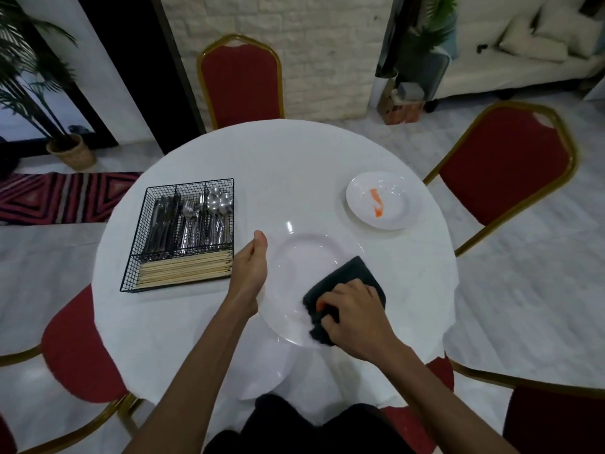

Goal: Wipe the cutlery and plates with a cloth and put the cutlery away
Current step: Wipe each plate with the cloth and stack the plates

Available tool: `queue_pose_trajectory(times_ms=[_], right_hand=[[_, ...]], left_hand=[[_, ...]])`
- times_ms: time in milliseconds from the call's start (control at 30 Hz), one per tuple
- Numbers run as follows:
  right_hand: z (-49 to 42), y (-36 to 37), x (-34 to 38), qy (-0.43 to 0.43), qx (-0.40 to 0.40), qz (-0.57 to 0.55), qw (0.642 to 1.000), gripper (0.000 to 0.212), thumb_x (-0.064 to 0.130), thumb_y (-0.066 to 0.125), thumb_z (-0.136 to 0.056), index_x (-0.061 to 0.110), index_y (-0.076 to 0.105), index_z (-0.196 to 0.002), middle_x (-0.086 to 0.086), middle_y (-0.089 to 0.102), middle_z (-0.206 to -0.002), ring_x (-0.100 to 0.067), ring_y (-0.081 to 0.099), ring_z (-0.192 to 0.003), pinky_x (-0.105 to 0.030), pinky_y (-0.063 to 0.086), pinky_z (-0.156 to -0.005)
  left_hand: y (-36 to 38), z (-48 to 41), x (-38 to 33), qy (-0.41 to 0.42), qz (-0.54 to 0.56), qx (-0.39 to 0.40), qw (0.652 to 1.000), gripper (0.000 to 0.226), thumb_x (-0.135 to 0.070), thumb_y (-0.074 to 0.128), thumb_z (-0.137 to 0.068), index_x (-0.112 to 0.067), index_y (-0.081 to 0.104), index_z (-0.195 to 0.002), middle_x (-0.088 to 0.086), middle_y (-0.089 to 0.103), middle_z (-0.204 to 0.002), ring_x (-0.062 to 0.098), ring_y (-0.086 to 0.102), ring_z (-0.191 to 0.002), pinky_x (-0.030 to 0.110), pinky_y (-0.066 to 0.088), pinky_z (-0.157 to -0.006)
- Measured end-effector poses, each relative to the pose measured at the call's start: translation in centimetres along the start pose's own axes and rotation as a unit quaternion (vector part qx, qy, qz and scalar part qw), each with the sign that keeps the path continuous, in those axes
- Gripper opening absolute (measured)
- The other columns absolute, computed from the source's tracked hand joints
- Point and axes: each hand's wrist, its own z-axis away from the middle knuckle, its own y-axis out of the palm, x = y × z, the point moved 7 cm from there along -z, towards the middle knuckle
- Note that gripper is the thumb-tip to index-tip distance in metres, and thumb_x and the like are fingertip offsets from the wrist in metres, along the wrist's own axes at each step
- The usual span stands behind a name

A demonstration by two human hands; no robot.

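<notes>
A large white plate (294, 276) is lifted above the round white table (288, 165). My left hand (250, 270) grips its left rim, thumb on top. My right hand (352, 317) holds a dark cloth (353, 276) pressed on the plate's right side. A second white plate (383, 199) with an orange smear lies at the far right of the table. A black wire cutlery basket (144, 244) on the left holds knives, forks, spoons (217, 201) and wooden chopsticks (186, 268).
Red chairs with gold frames ring the table: one at the back (240, 83), one at the right (504, 162), one at the left front (82, 352). Another white plate (262, 378) shows under the held plate near the front edge.
</notes>
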Motion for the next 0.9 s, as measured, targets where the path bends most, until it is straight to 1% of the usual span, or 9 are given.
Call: queue_pose_trajectory(times_ms=[67,200,300,367,433,600,700,800,900], right_hand=[[0.9,-0.1,0.4,-0.011,-0.003,0.005,1.000,0.030,0.030,0.048,-0.091,0.030,0.070,-0.111,0.012,0.065,-0.108,-0.014,0.048,-0.107,-0.033,0.036,-0.101],[-1.3,0.1,3.4,-0.067,0.004,-0.147,0.987,0.031,0.016,0.050,-0.097,0.016,0.068,-0.123,0.000,0.066,-0.117,-0.019,0.052,-0.109,-0.028,0.042,-0.098],[-4.5,-1.0,1.0,-0.050,-0.068,-0.094,0.992,0.039,0.026,0.049,-0.098,0.019,0.064,-0.133,-0.004,0.061,-0.128,-0.027,0.051,-0.116,-0.040,0.040,-0.103],[-5.3,-1.9,-1.8,-0.009,-0.106,-0.030,0.994,0.041,0.035,0.047,-0.100,0.030,0.059,-0.139,-0.002,0.055,-0.134,-0.027,0.045,-0.120,-0.043,0.037,-0.102],[-4.6,-2.1,-3.4,0.026,-0.128,0.040,0.991,0.046,0.040,0.040,-0.098,0.031,0.056,-0.141,-0.001,0.057,-0.131,-0.027,0.049,-0.116,-0.042,0.040,-0.095],[-0.1,0.7,-1.4,0.086,-0.091,0.062,0.990,0.032,0.030,0.045,-0.089,0.010,0.064,-0.106,-0.010,0.064,-0.097,-0.033,0.058,-0.085,-0.044,0.045,-0.072],[0.3,1.3,2.7,0.048,-0.027,-0.105,0.993,0.024,0.026,0.044,-0.096,0.014,0.056,-0.113,-0.006,0.060,-0.107,-0.027,0.053,-0.098,-0.041,0.044,-0.087],[-1.3,0.0,4.9,0.014,-0.049,-0.243,0.969,0.027,0.018,0.044,-0.098,0.016,0.060,-0.119,-0.003,0.059,-0.117,-0.021,0.049,-0.105,-0.035,0.042,-0.096],[0.0,0.2,5.3,-0.032,-0.046,-0.266,0.962,0.039,0.013,0.046,-0.098,0.016,0.062,-0.134,0.001,0.059,-0.135,-0.014,0.047,-0.123,-0.020,0.032,-0.111]], left_hand=[[0.6,0.0,-0.2,-0.003,-0.005,0.017,1.000,0.039,-0.055,0.039,-0.102,-0.028,0.051,-0.077,-0.011,0.047,-0.080,0.005,0.044,-0.073,0.027,0.039,-0.074],[2.0,0.5,-0.5,0.020,-0.023,0.023,0.999,0.038,-0.055,0.036,-0.103,-0.026,0.043,-0.079,-0.011,0.035,-0.075,0.005,0.034,-0.067,0.022,0.030,-0.063],[3.2,0.9,0.0,0.027,-0.020,0.042,0.999,0.034,-0.054,0.035,-0.103,-0.033,0.048,-0.080,-0.016,0.039,-0.078,0.002,0.039,-0.069,0.022,0.033,-0.065],[3.1,0.9,-0.5,0.037,-0.025,0.034,0.998,0.035,-0.052,0.036,-0.104,-0.028,0.059,-0.093,-0.013,0.045,-0.084,0.004,0.042,-0.076,0.024,0.035,-0.069],[2.6,0.7,-1.3,0.054,-0.011,0.014,0.998,0.039,-0.050,0.038,-0.104,-0.019,0.051,-0.084,-0.007,0.039,-0.075,0.009,0.036,-0.069,0.025,0.030,-0.062],[1.2,0.3,-1.5,0.039,0.002,-0.025,0.999,0.051,-0.054,0.041,-0.101,-0.016,0.037,-0.068,-0.003,0.028,-0.065,0.015,0.030,-0.063,0.031,0.028,-0.063],[1.4,0.7,-1.3,0.041,-0.006,-0.028,0.999,0.054,-0.054,0.039,-0.102,-0.009,0.034,-0.073,0.002,0.026,-0.067,0.015,0.028,-0.064,0.030,0.024,-0.059],[1.9,1.2,-1.3,0.036,-0.002,-0.032,0.999,0.050,-0.050,0.038,-0.104,-0.013,0.039,-0.071,0.000,0.036,-0.062,0.017,0.036,-0.058,0.030,0.031,-0.057],[1.6,0.6,-2.1,0.038,0.023,-0.024,0.999,0.047,-0.052,0.039,-0.103,-0.014,0.059,-0.086,-0.003,0.056,-0.078,0.016,0.053,-0.074,0.032,0.043,-0.073]])
